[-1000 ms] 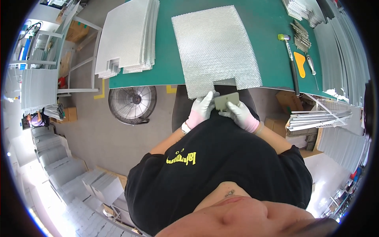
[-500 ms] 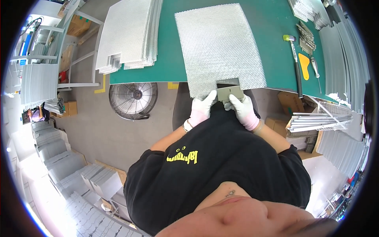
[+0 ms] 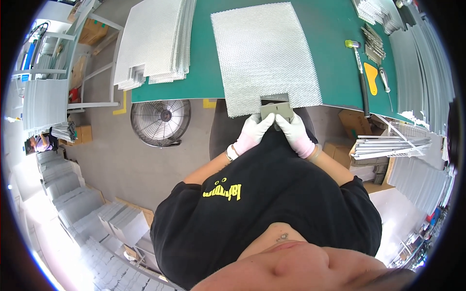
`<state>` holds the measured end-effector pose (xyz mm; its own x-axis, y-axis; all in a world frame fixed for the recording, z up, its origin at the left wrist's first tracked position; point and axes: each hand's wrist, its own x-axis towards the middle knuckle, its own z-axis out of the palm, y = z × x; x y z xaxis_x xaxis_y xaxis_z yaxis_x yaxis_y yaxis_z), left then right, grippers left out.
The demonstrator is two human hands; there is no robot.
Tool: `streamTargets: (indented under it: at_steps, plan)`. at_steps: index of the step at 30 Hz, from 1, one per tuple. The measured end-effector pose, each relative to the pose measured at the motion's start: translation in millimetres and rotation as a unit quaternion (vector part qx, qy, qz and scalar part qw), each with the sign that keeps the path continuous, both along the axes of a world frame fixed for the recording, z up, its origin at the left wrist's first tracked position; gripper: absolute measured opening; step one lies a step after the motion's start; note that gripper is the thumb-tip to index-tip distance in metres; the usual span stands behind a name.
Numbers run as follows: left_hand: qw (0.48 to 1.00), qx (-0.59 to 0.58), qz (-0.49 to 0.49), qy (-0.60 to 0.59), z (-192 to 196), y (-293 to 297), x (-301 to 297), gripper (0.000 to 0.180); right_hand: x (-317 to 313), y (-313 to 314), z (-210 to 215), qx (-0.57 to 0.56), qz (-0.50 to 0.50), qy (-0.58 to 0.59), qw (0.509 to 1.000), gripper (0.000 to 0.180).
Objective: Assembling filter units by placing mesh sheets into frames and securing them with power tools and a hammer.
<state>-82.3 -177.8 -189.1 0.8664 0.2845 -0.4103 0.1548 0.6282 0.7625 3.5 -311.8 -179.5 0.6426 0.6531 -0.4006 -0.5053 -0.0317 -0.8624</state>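
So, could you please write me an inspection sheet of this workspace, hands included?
Surface: green table; the mesh sheet overhangs its near edge.
Job's things: grey plate at the notch in the mesh sheet; whether they touch is unclear.
Clutter: mallet, handle end past the near edge; yellow scraper, screwdriver and small metal pieces, right; stack of mesh sheets, left.
Grips: left grip and right grip, white-gloved, both on the grey plate's near side.
Cables: what look like dark cables, far left; too small to be sure.
Surroundings: floor fan, left; cardboard boxes, right; another person, far left.
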Motion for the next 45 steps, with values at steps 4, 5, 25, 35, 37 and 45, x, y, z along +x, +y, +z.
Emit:
streamTargets:
  at_steps: [4, 5, 25, 35, 37, 45]
  plan:
    - [0.991, 0.041, -0.075, 0.102, 5.3, 11.4, 2.2, 0.051, 7.2, -3.5, 5.2, -0.031, -0.179, -0.033, 0.983, 0.026]
    - [0.991, 0.047, -0.083, 0.092, 6.8, 12.1, 1.0, 0.05, 12.6, -8.5, 6.6, -0.035, -0.184, -0.008, 0.982, 0.025]
    - [0.925, 0.164, -0.34, 0.047, 30.0, 35.4, -12.1, 0.056, 10.3, -14.6, -8.6, -0.026, -0.137, -0.019, 0.99, 0.038]
    - [0.421, 0.854, -0.212, -0.222, 86.8, 102.1, 126.8, 0.062, 2.3, 3.0, -4.1, 0.067, -0.069, -0.048, 0.994, 0.036]
    - [0.479, 0.82, -0.276, -0.147, 74.9, 71.9, 125.1, 0.074, 3.4, -17.4, -10.8, -0.006, -0.173, -0.084, 0.981, 0.035]
    - [0.496, 0.829, -0.254, -0.055, 75.3, 12.2, 98.6, 0.069, 5.0, -32.5, -20.9, -0.002, -0.284, -0.1, 0.954, 0.039]
